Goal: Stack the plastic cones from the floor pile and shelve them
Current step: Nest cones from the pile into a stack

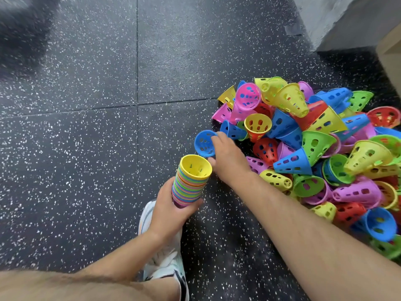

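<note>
A big pile of perforated plastic cones [314, 144] in yellow, blue, pink, red and green lies on the floor at the right. My left hand [171, 207] grips a nested stack of cones [191, 183] with a yellow one on top, its wide mouth facing up. My right hand [227, 157] reaches to the pile's left edge and holds a single blue cone [202, 143] by its rim, just above and right of the stack.
The floor [108, 127] is dark speckled rubber tiles. My white shoe [165, 257] stands under the left hand. A grey wall base [329, 22] and a pale wooden edge [390, 51] sit at the upper right behind the pile.
</note>
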